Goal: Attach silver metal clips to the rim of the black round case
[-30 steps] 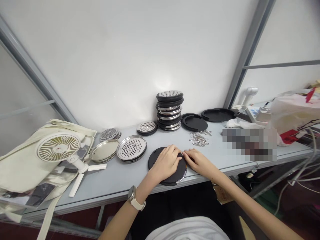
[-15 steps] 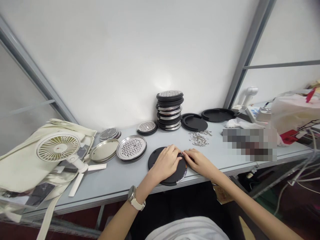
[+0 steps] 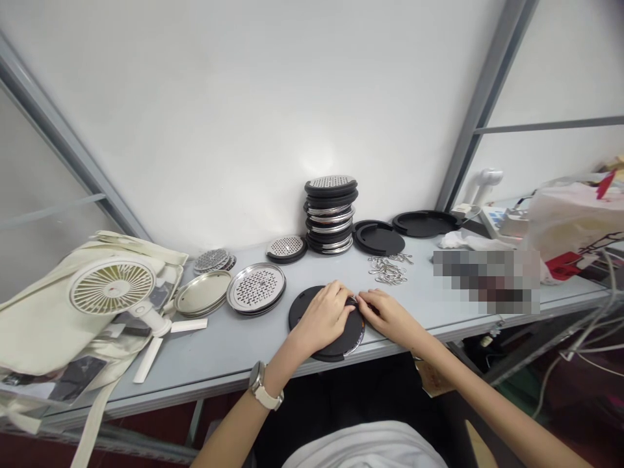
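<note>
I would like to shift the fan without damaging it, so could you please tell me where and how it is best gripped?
I would take the white fan by its short handle, coming from above and wrapping the fingers around it. The handle is narrow and exposed between the broad round head and the splayed legs, whereas the cream bag crowds the head's left side.

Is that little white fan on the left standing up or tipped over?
Upright: the white plastic fan has its round head raised above its splayed legs.
</note>
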Action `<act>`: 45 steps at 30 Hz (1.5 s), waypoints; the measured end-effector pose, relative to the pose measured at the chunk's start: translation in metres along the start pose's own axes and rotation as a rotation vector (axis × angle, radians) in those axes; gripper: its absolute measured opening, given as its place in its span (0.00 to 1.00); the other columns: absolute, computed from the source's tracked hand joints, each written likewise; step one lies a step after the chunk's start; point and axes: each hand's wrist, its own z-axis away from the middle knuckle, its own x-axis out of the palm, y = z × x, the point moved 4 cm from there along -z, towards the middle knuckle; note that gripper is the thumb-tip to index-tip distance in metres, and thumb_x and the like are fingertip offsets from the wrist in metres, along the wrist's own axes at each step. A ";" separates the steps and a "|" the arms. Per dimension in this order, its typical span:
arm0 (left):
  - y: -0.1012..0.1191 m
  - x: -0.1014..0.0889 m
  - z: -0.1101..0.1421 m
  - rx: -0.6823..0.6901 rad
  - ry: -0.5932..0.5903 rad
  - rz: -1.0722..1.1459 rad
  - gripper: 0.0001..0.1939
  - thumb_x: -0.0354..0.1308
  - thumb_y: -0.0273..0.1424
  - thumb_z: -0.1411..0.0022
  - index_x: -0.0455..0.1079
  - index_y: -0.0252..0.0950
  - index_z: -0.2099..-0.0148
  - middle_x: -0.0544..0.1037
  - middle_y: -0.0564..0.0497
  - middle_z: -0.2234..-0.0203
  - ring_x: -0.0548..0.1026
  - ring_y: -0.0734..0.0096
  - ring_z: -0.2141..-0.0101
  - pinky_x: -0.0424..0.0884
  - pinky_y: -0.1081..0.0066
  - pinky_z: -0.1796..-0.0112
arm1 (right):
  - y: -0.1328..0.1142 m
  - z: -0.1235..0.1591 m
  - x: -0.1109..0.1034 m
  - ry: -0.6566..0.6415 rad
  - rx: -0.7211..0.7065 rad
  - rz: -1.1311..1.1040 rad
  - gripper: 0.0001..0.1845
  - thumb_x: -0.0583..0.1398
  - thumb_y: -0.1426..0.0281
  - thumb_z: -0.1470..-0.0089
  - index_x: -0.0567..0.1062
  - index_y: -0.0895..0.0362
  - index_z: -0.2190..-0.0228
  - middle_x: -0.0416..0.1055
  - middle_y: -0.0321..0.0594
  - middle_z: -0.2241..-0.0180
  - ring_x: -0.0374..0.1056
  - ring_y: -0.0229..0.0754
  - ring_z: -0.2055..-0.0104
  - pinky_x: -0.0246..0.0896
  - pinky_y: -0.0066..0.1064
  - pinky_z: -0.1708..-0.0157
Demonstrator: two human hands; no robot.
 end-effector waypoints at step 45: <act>0.001 -0.003 -0.001 -0.018 0.020 -0.003 0.11 0.46 0.28 0.32 0.61 0.37 0.49 0.69 0.47 0.57 0.68 0.63 0.54 0.67 0.60 0.52 | 0.006 0.001 -0.004 0.119 0.095 -0.190 0.13 0.46 0.65 0.36 0.61 0.53 0.72 0.63 0.33 0.78 0.60 0.38 0.76 0.56 0.28 0.73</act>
